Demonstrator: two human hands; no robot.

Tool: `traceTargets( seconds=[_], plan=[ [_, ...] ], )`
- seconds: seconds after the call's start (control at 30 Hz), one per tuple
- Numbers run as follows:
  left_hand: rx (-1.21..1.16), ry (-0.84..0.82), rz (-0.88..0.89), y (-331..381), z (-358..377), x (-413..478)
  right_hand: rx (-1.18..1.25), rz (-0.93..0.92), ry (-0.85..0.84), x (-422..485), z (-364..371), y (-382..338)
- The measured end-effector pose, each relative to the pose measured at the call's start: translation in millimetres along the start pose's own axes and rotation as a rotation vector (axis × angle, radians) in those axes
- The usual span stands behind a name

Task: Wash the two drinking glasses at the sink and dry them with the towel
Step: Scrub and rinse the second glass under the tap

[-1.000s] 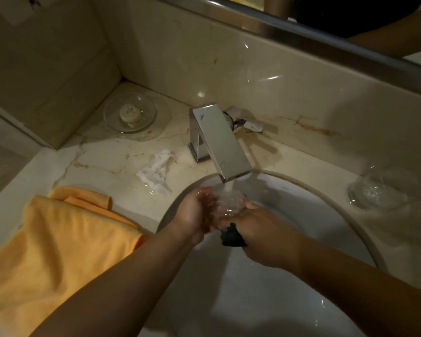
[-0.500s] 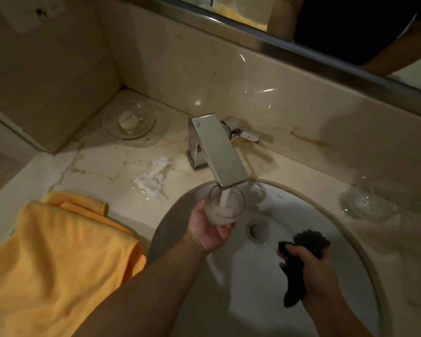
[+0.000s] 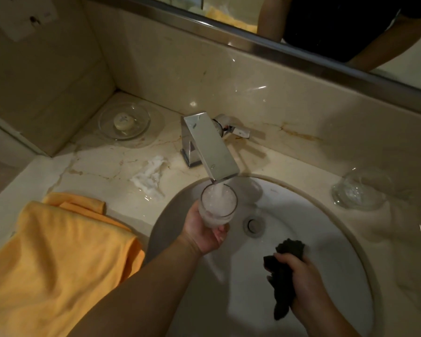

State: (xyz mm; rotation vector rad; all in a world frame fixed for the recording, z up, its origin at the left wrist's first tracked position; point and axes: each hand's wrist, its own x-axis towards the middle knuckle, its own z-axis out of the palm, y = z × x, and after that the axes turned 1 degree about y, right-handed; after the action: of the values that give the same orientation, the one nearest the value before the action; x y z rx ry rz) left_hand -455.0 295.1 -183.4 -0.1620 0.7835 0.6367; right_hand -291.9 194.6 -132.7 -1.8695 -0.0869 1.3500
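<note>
Glass (image 3: 218, 206) fuller under faucet (image 3: 212, 147) | left hand (image 3: 204, 235) grips base | right hand (image 3: 306, 283) grips cloth (image 3: 281, 295)

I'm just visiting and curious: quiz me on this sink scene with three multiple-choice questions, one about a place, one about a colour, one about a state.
1. Where is the spare glass?
A. On the counter, right of the sink
B. In the soap dish
C. On the floor

2. What colour is the towel?
A. White
B. Blue
C. Orange

3. What is the tap doing?
A. Off
B. Running into the held glass
C. Running onto the towel

1 A: it stands on the counter past the sink's right rim.
2 C: the towel left of the sink is orange.
3 B: water streams into the held glass in the left hand; the right hand grips a cloth.
</note>
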Motion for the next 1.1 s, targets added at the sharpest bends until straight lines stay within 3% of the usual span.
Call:
traceTargets(
  seconds=[0.13, 0.33, 0.47, 0.53, 0.7, 0.8, 0.97, 1.1],
  plan=[
    [-0.027, 0.016, 0.049, -2, 9, -5, 0.046, 0.025, -0.062, -2, 10, 0],
    [0.278, 0.327, 0.212, -12, 11, -30, 0.193, 0.116, -0.207, -19, 9, -10],
    [0.890, 0.580, 0.482, -41, 17, -39, 0.308, 0.225, -0.233, -24, 10, -2],
    [1.218, 0.622, 0.623, -48, 22, -47, 0.384, 0.251, -0.246, -29, 10, 6],
    [1.809, 0.477, 0.865, -64, 68, -79, 0.585, 0.243, -0.324, -39, 4, 21],
    [2.016, 0.401, 0.925, -81, 86, -90, 0.677, 0.180, -0.305, -40, 0, 18],
    [1.764, 0.256, 0.847, -87, 90, -82, 0.603, 0.089, -0.303, -38, -24, -3],
    [1.697, 0.133, 0.635, -80, 92, -63, 0.421, -0.017, -0.220, -23, -47, -32]
  ],
)
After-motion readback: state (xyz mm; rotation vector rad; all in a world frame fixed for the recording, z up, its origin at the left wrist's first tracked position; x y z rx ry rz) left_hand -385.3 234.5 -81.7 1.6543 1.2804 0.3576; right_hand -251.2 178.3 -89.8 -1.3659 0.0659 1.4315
